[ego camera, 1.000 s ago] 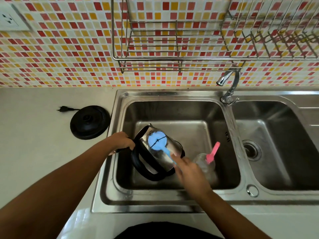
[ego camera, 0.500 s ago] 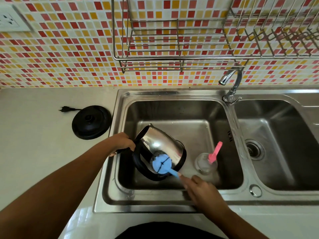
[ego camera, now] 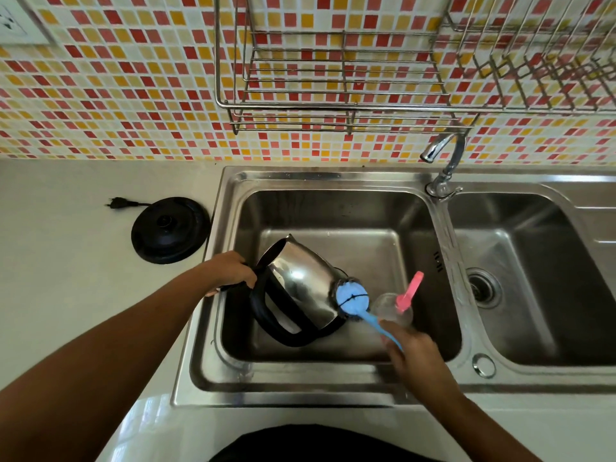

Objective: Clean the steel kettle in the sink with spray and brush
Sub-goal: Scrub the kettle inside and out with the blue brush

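**Brush on the kettle, left basin**

I have the steel kettle point(ego camera: 300, 288) tipped on its side in the left basin of the sink point(ego camera: 300, 176), spout end towards the back and its black loop handle towards me. My left hand point(ego camera: 230, 271) reaches over the sink's left rim with the fingers curled tight round a black part at the kettle's top end; I cannot tell whether that part is the lid or the top of the handle.

My right hand point(ego camera: 413, 355) is closed round the thin blue stem of the brush point(ego camera: 352, 297). Its round blue head rests against the right end of the kettle, near the black ring of its bottom.

Just beside the brush head, on the basin floor, stands the clear spray bottle point(ego camera: 388, 306) with its pink trigger pointing up and to the right. It sits close behind my right fingers, and I cannot tell whether they touch it.

On the pale tabletop point(ego camera: 66, 278) left of the sink lies the kettle's round black base point(ego camera: 170, 230), with its plug point(ego camera: 116, 204) beside it. The tap point(ego camera: 443, 161) stands on the divider between the basins, and a wire rack point(ego camera: 333, 78) hangs on the red and yellow mosaic wall above.

There is a small dark mark point(ego camera: 437, 261) on the divider wall, too small to read. The kettle and the bottle show no lettering that I can read.
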Motion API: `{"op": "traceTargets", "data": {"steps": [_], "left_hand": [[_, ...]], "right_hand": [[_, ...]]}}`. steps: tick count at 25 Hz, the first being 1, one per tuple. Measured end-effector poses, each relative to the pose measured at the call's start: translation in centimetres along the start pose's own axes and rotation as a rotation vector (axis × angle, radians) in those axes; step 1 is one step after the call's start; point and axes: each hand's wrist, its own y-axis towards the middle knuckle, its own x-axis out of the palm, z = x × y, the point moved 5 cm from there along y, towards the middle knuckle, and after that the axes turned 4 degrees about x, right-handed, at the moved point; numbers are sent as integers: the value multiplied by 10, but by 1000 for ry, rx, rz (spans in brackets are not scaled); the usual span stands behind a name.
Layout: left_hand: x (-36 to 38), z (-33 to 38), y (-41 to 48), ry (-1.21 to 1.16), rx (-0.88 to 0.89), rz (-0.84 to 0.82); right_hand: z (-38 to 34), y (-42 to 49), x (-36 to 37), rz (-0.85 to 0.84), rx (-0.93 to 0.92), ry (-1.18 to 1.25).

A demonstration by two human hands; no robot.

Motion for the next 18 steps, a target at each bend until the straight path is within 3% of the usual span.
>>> {"op": "traceTargets", "data": {"steps": [2,5,8,13,18], "left_hand": [[2,2,0,51,38,-2],[3,6,-3,118,85,0],[1,1,-3,161,104,17],[5,3,-11,298,202,10],[7,7,-14,374,265,72]], "right_hand": [[4,23,3,15,197,240],[-22,34,9,0,233,563],[-26,16,3,-101,188,621],[16,34,16,-77,564,728],[-38,49,11,-54,350,845]]}}
